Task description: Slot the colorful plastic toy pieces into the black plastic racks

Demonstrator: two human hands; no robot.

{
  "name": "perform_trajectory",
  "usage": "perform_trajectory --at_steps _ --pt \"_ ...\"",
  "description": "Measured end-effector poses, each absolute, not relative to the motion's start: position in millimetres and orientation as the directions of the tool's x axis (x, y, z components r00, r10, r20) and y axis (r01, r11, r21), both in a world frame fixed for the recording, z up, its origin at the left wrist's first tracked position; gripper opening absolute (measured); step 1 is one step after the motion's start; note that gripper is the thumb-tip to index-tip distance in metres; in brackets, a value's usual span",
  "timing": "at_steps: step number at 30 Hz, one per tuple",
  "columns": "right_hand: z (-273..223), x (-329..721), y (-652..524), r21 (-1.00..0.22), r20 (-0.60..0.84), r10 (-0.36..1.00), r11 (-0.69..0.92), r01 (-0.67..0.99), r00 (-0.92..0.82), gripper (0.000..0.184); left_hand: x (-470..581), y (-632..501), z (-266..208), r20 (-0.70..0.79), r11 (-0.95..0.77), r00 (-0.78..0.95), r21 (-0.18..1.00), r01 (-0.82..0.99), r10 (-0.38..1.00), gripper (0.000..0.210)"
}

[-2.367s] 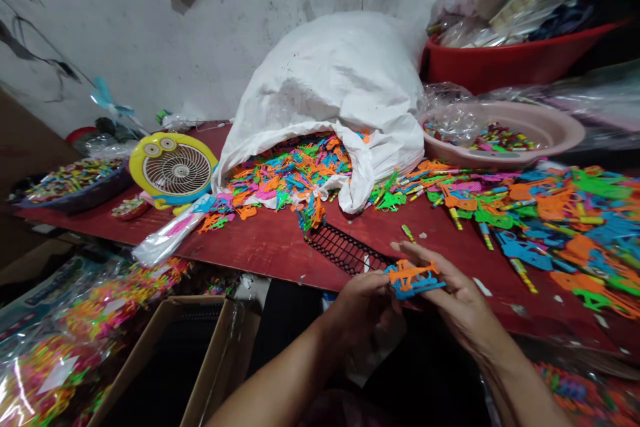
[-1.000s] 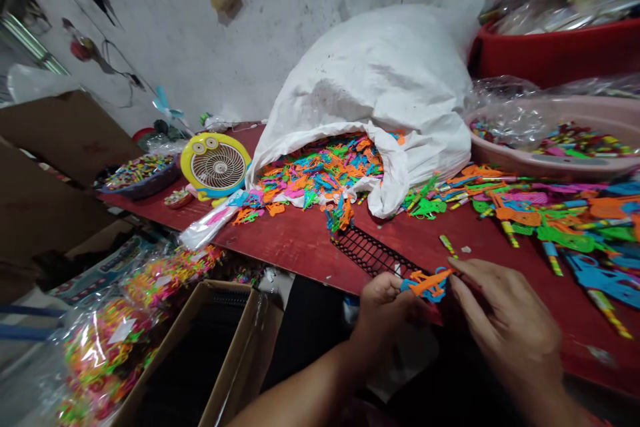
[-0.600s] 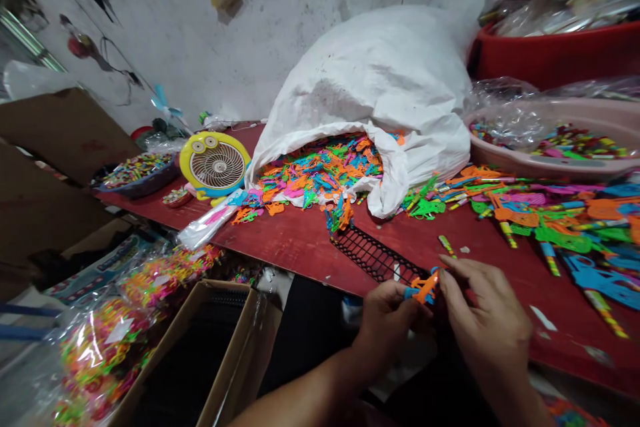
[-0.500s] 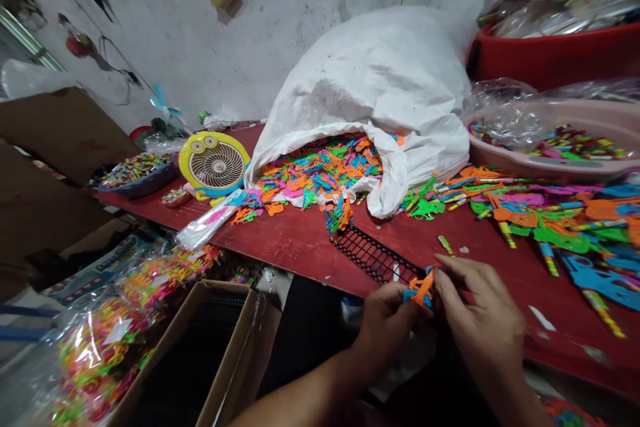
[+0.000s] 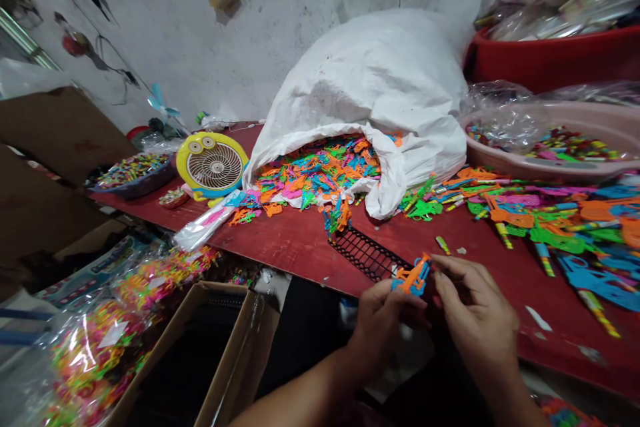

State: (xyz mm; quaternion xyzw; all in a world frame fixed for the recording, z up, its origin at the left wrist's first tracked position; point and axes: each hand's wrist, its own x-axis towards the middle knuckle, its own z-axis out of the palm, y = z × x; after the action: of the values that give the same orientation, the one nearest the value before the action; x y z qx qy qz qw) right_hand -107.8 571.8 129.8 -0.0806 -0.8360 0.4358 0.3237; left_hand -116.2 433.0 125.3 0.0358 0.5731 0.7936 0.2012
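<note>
My left hand is closed on a small orange and blue plastic toy piece, held above the table's front edge. Just to its right, my right hand has thumb and forefinger pinched together; whatever is between them is too small or hidden to make out. Behind the toy piece lies a black plastic mesh strip, its near end partly covered by the held piece. At its far end sits a small cluster of orange and blue pieces.
A white sack spills colourful plastic pieces onto the red table. More pieces lie at right by a pink basin. A yellow fan stands left. Below are a cardboard box and filled plastic bags.
The orange and blue piece has tilted in my left hand, and more of it shows, slightly left of before. My right hand has shifted slightly left and stays pinched.
</note>
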Motion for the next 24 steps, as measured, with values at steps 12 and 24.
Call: perform_trajectory --at_steps 12,24 --pt "114 -107 570 -0.941 0.164 0.486 0.339 0.012 -0.858 0.039 -113 437 118 0.040 -0.152 -0.934 0.988 -0.016 0.356 0.051" --pt "130 -111 566 -0.998 -0.058 0.532 -0.008 0.063 -0.845 0.042 -109 430 122 0.149 -0.098 -0.929 0.988 0.123 0.340 0.047"
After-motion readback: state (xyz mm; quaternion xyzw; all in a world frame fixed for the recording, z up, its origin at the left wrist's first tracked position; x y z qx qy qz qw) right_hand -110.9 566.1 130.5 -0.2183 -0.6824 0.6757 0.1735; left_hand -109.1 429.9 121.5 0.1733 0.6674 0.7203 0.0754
